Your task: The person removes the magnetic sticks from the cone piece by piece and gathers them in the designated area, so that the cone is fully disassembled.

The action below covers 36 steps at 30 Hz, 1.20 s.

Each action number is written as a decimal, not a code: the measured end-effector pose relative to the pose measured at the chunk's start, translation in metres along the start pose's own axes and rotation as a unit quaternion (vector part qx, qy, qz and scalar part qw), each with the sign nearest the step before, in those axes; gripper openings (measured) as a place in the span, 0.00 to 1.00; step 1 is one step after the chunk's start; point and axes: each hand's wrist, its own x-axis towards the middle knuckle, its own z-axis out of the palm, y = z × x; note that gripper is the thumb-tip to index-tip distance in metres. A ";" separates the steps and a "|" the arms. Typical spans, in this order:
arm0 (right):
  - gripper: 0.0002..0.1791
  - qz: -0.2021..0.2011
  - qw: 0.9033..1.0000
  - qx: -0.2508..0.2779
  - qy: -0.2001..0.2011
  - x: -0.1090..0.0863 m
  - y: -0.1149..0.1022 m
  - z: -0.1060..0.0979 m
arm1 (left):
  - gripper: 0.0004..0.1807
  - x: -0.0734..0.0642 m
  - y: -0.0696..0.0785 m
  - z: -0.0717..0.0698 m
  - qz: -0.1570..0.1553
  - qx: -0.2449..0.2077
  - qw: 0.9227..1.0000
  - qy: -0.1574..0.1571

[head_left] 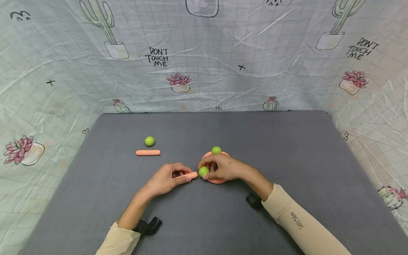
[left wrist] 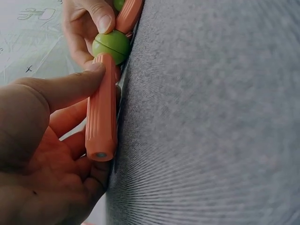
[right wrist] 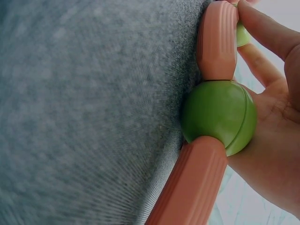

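Observation:
My left hand (head_left: pixel 167 180) pinches an orange ridged rod (left wrist: pixel 101 112) between thumb and fingers, low over the table; a small grey dot shows in its near end. The rod's far end meets a green ball (left wrist: pixel 111 47) with a seam round it. Thumb and fingers of my right hand (head_left: pixel 230 168) hold that ball. Under the right hand lies a group of orange rods (head_left: pixel 218 181) and green balls, partly covered by it. One green ball (head_left: pixel 216 150) shows at its back. In the right wrist view, another green ball (right wrist: pixel 218 117) sits between two orange rods beside the palm.
A loose orange rod (head_left: pixel 148 152) lies on the grey table (head_left: pixel 287 141) at the left, with a loose green ball (head_left: pixel 149 141) just behind it. A printed cloth (head_left: pixel 216 53) hangs behind the table and along its sides. Each wrist wears a black camera (head_left: pixel 254 200).

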 end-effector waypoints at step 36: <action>0.15 0.017 1.000 0.016 0.007 -0.001 0.000 0.002 | 0.12 -0.015 -0.017 -0.037 -0.019 -0.014 0.996 0.085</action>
